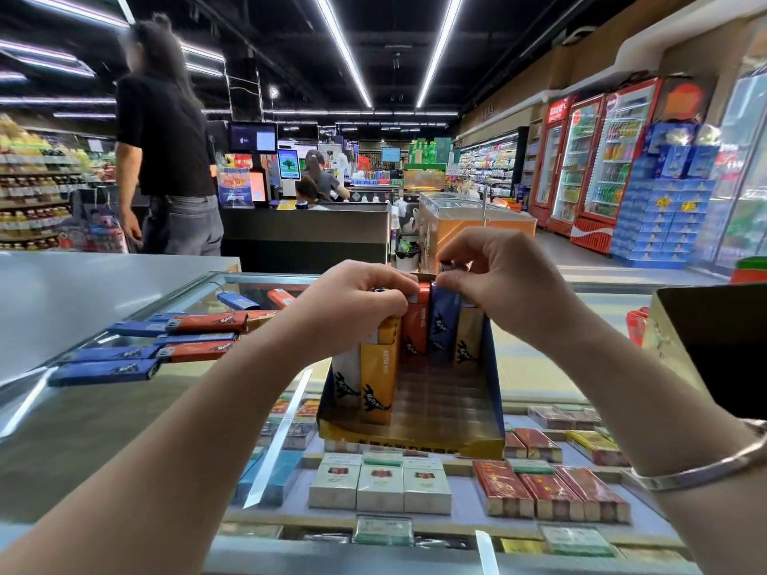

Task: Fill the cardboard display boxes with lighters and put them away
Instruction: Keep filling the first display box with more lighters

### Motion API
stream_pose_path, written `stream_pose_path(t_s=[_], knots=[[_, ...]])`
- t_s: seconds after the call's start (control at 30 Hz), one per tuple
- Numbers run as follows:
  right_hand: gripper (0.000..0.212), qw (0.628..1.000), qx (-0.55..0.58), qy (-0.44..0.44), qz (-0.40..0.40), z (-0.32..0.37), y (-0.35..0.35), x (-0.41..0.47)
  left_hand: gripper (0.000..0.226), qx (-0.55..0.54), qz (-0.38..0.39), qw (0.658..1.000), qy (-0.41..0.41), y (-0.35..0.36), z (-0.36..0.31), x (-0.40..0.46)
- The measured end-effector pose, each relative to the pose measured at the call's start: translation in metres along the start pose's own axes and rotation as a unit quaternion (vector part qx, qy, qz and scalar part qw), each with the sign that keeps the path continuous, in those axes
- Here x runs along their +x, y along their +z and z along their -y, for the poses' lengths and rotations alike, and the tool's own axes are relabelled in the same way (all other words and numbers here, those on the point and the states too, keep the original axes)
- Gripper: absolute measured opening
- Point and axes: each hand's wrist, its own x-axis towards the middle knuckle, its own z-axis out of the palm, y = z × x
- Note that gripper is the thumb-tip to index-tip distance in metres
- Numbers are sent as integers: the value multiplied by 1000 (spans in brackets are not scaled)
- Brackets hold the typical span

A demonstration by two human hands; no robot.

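Left hand (365, 300) gripping yellow lighter (379, 367) inside display box (415, 439); right hand (494, 271) pinching blue lighter (443, 321) beside it. Risk: nudging upright row, toppling lighters.

Two bare forearms, no sleeves in view, entering from about seven and five o'clock. Left hand (357, 298) and wrist without rings, watch or band. Right hand (498, 276) likewise ringless. On the right wrist, toward four o'clock, a slim silver bangle (705, 466), smooth, polished and plain, catching the overhead light along its rim. Short, unpainted fingernails where visible.
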Motion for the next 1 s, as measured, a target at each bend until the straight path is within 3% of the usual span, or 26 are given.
stream_pose_path(t_s=[0.17, 0.37, 0.73, 1.0], knots=[[12, 995, -80, -39, 32, 1, 3, -3, 25, -3, -2, 1000, 6, 0, 1, 0], [11, 994, -97, -39, 31, -6, 7, -4, 26, 8, -8, 1000, 12, 1, 1, 0], [20, 993, 80, 59, 58, -16, 15, -6, 20, -10, -16, 999, 27, -1, 5, 1], [22, 982, 134, 79, 104, -17, 18, -10, 16, 40, -239, 964, 106, -21, 14, 3]])
